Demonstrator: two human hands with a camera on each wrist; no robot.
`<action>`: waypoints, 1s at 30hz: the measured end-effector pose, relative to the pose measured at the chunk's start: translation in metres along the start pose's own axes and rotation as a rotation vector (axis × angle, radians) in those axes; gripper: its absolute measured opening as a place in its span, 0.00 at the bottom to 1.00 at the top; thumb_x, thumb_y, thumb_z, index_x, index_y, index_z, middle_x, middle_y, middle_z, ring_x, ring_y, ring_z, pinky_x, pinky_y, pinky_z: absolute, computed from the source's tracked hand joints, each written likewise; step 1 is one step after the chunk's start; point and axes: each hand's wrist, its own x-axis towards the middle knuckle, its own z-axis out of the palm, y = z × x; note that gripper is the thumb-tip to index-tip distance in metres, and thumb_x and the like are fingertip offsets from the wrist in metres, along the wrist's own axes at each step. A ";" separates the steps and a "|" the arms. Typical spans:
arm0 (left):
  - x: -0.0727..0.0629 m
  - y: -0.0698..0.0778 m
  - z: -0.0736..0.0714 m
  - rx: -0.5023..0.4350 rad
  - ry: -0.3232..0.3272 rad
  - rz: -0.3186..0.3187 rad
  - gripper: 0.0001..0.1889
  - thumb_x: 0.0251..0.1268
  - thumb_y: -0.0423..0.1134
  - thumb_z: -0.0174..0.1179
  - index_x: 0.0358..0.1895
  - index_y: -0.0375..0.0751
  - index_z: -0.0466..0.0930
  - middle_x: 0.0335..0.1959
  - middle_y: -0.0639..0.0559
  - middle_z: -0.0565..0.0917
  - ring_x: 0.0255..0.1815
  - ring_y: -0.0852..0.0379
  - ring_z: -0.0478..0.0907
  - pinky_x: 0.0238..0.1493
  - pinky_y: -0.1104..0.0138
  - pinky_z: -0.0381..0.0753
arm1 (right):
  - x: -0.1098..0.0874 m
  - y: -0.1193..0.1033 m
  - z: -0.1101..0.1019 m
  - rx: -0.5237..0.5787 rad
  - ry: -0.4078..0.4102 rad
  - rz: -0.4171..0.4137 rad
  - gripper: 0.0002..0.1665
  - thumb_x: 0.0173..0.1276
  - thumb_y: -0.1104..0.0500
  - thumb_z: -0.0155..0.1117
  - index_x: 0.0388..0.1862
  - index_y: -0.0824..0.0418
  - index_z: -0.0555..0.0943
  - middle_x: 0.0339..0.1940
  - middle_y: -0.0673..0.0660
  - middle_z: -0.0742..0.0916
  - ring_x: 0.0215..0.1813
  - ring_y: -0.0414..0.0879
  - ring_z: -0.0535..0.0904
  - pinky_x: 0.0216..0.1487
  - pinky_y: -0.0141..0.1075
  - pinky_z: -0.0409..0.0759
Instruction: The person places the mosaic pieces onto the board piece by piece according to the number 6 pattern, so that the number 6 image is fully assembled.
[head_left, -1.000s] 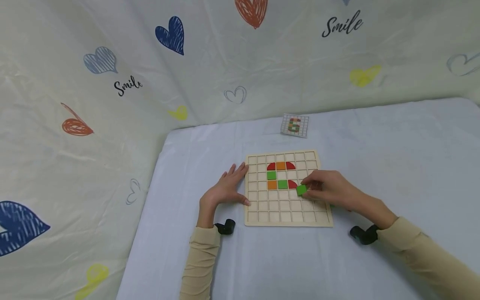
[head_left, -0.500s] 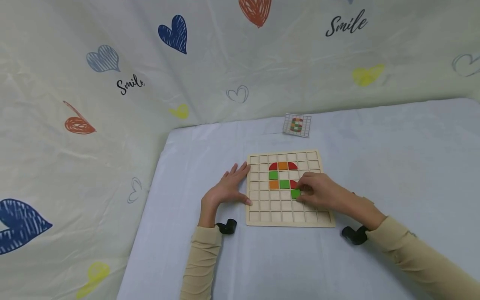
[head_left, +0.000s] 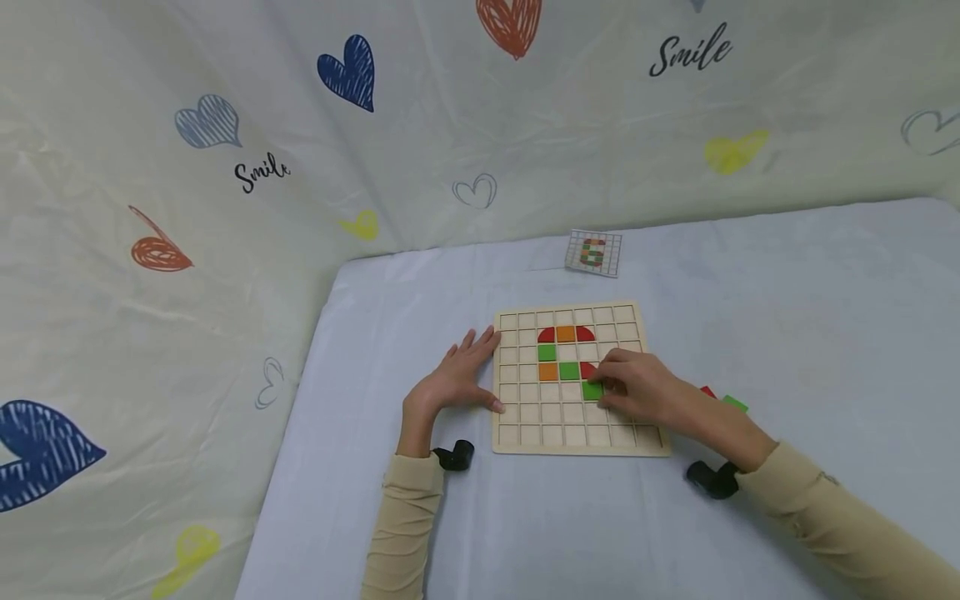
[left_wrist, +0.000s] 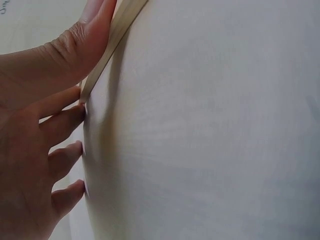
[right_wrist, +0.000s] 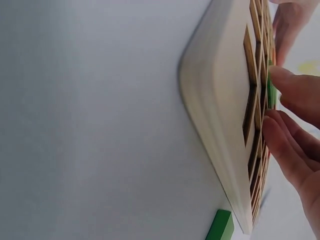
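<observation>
A square wooden grid board lies on the cloth-covered table, holding several red, orange and green pieces in its upper middle cells. My left hand rests along the board's left edge, fingers spread and thumb touching the frame. In the left wrist view its fingertips reach down to the cloth beside the board edge. Over the board's right half, my right hand pinches a green square tile just below a red quarter-round piece. The right wrist view shows thumb and fingertips at that green tile, low over the grid.
Behind the board lies a pattern card with a coloured figure on a grid. A red piece and a green block show on the cloth past my right wrist. A cloth printed with hearts hangs behind the table.
My right hand has moved left and down with the green tile, bringing it into the cell under the red quarter-round piece. My left hand stays at the board's edge.
</observation>
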 end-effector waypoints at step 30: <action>0.001 0.003 0.002 0.010 0.006 -0.007 0.63 0.50 0.46 0.81 0.85 0.47 0.44 0.87 0.54 0.43 0.87 0.49 0.31 0.86 0.51 0.34 | -0.063 0.030 -0.033 -0.100 0.153 0.036 0.18 0.50 0.71 0.81 0.41 0.60 0.89 0.38 0.49 0.88 0.34 0.40 0.79 0.32 0.32 0.82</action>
